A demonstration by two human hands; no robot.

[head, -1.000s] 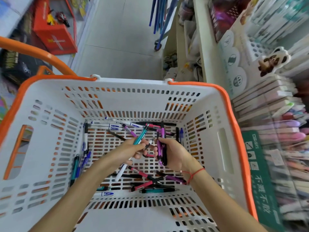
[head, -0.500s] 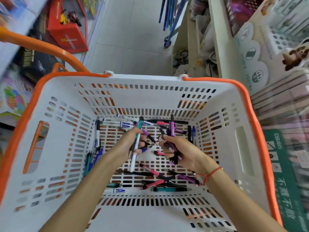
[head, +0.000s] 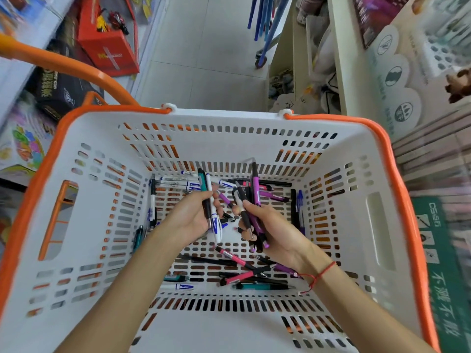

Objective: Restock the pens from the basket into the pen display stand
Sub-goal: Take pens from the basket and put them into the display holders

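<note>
Pens (head: 251,200) gripped by both hands, apparently inside basket (head: 351,159).

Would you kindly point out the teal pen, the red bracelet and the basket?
teal pen (head: 262,286), head view, mid-barrel.
red bracelet (head: 323,272), head view, string on wrist.
basket (head: 229,113), head view, far rim.

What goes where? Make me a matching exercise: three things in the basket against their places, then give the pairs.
Things:
1. white pen with blue mark
2. purple pens
3. teal pen

Places:
a. lying on the basket floor, near side
b. in the grip of the left hand
c. in the grip of the right hand

Pairs: 1-b, 2-c, 3-a
</note>
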